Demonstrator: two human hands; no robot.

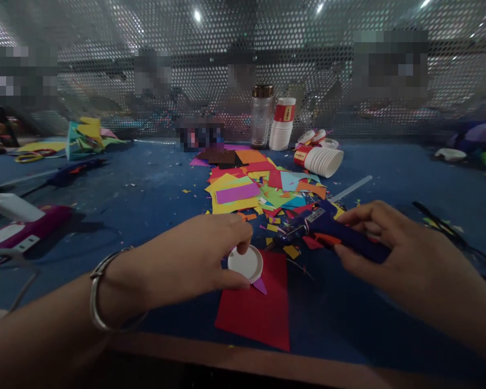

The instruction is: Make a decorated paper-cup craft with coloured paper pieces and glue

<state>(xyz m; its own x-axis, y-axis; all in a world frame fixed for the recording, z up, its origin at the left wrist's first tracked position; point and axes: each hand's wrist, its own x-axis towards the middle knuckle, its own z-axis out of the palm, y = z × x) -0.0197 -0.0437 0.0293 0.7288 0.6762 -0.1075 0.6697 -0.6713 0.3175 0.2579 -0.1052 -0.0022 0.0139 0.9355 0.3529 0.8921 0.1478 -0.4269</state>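
My left hand [202,256], a silver bangle on its wrist, curves its thumb and forefinger round a small white rimmed disc [246,265] that looks like the base of a paper cup. A purple paper petal [260,286] pokes out from its lower edge. Beneath both lies a red paper sheet [263,319]. Fingers wrapped about its handle, my right hand [392,243] holds a dark blue glue gun [328,224], its nozzle pointing left toward the disc. A clear glue stick [352,187] sticks out of the gun's back.
Cut coloured paper [237,192] and scraps cover the middle of the blue table. Behind stand a glass bottle [260,121] and stacked paper cups [281,127]; another cup stack [318,161] lies sideways. A purple power strip [36,229] and second glue gun [73,172] are left.
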